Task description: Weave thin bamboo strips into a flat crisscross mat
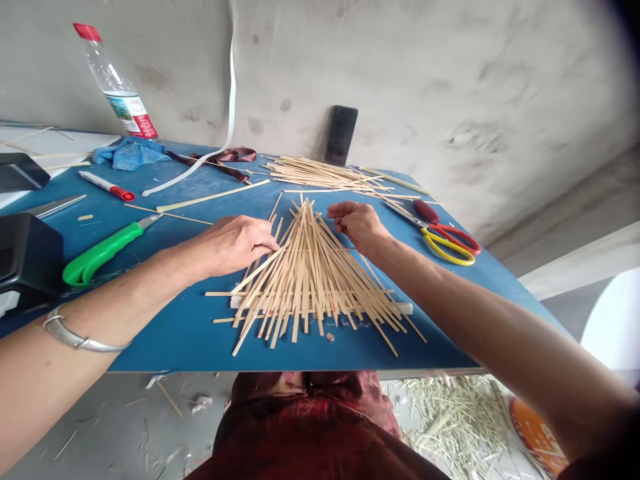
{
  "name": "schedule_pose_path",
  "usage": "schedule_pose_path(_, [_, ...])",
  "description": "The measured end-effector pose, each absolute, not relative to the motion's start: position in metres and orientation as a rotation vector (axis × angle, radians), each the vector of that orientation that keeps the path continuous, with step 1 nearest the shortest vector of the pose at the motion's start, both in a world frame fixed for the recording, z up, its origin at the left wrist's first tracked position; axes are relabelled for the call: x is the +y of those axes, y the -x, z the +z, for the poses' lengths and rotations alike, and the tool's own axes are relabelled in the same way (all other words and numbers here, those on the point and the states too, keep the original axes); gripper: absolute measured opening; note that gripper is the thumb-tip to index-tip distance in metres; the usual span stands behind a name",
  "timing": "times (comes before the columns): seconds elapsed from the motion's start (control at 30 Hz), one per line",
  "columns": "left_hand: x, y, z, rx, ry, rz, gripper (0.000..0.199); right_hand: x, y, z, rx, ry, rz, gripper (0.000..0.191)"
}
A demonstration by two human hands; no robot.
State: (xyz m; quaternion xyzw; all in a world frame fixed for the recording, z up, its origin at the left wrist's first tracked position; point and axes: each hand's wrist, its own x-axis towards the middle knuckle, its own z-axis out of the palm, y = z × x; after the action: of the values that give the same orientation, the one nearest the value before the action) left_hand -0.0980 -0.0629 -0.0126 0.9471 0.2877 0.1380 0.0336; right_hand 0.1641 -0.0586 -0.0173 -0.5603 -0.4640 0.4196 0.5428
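Note:
A fan of thin bamboo strips lies on the blue tabletop, bunched at the far end and spread toward me. A few strips cross it near its wide end, over a pale flat bar. At the fan's left edge, my left hand is closed, thumb and index finger pinching a bamboo strip. My right hand is just right of the narrow tip, its fingers loosely bent and slightly apart. I see nothing held in it.
Behind the fan lie more bamboo strips and a phone leaning on the wall. Scissors are at right. At left are a green-handled knife, a red-capped marker, a blue cloth and a bottle.

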Motion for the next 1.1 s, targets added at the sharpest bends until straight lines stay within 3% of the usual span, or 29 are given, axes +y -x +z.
schedule_pose_path(0.23, [-0.071,0.092,-0.009,0.889,-2.910,0.413,0.030,-0.054,-0.170,-0.005,-1.064,1.300,0.977,0.030])
schedule_pose_path(0.5, [-0.076,0.086,-0.009,0.863,-2.885,0.428,0.026,-0.044,-0.167,-0.025,-1.159,1.358,0.902,0.027])
schedule_pose_path(0.67, [-0.079,0.082,-0.010,0.898,-2.852,0.444,0.023,-0.045,-0.170,-0.026,-1.386,1.415,0.799,0.037])
schedule_pose_path(0.8, [-0.081,0.083,-0.010,0.885,-2.840,0.444,0.025,-0.064,-0.200,-0.009,-1.660,1.519,0.621,0.043])
schedule_pose_path(0.9, [-0.079,0.085,-0.011,0.867,-2.815,0.440,0.026,-0.098,-0.227,-0.001,-1.864,1.639,0.428,0.033])
schedule_pose_path(1.1, [-0.080,0.083,-0.011,0.896,-2.741,0.469,0.024,-0.146,-0.244,-0.015,-2.190,1.706,0.147,0.030])
